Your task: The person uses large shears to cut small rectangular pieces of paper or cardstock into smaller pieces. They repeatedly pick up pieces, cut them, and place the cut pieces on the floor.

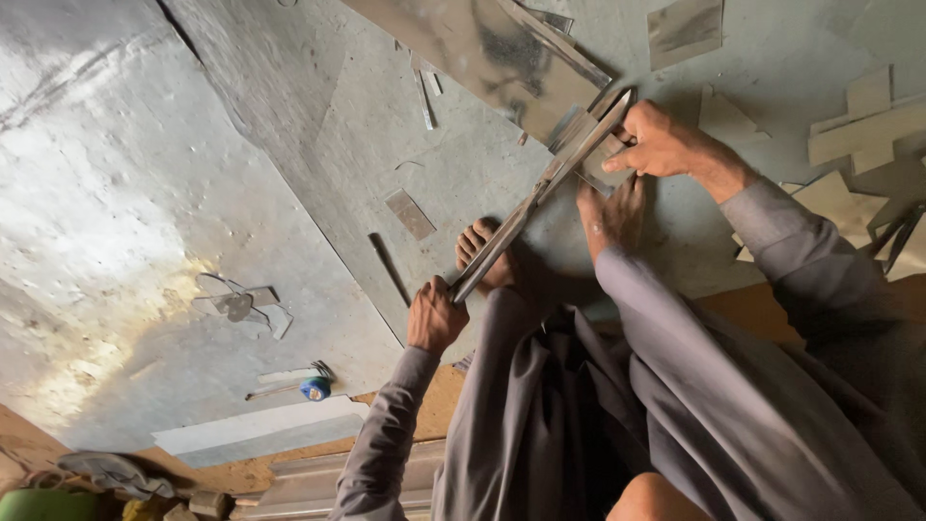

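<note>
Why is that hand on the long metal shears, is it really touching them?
Touching. The head view shows the left hand wrapped around the lower handle end of the long metal shears, with no gap. The right hand presses the metal strip at the blades.

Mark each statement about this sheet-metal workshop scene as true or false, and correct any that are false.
1. The left hand grips the handle end of the long metal shears. True.
2. The right hand rests empty on the floor. False: it holds a small metal piece at the shears' far end.
3. The person's feet are bare. True: the left foot and the right foot show toes.
4. A blue-ended tool lies between the feet. False: it lies apart, on the big metal sheet.
</note>
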